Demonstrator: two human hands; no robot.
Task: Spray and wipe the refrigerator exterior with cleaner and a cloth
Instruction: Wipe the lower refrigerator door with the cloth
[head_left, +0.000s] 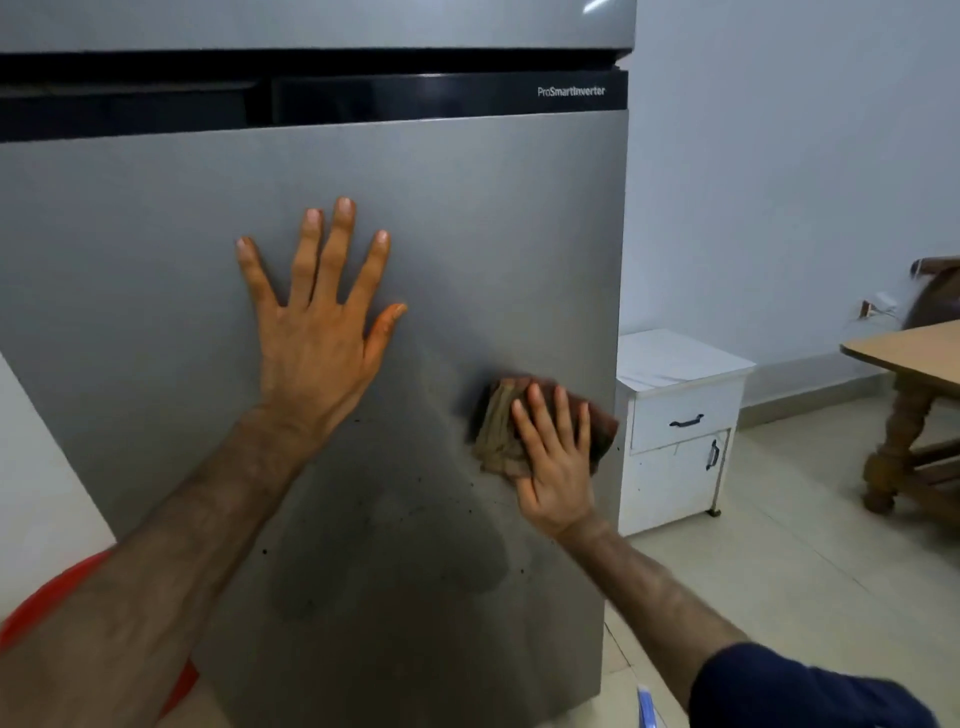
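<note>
While your left hand (317, 332) lies flat with its fingers spread wide against the grey brushed-metal refrigerator door (156, 270), your right hand (556, 457) presses a crumpled brown cloth (496, 431) onto that same door, close to its right edge and lower than the left hand. Your right fingers are straight and laid over the cloth, so the cloth is pinned between palm and metal rather than gripped; part of it bunches out to the left of your fingers and a darker corner shows to their right. Your two hands are well apart on the door, the left one holding nothing. A dull smeared patch (395, 561) with small dark specks spreads over the door below and between your forearms. Above the door runs a glossy black band (363, 98) with pale lettering at its right end, and above that a second grey door panel (311, 23). To the right of the refrigerator stands a small white cabinet (675, 431) with a drawer and dark handles, just beside the refrigerator's side. Farther right you can see the corner of a wooden tabletop (904, 348) on turned legs over a pale tiled floor (779, 571). A dark blue sleeve (810, 691) covers your right upper arm, and a red rounded object (47, 597), mostly hidden, shows beneath your left forearm.
</note>
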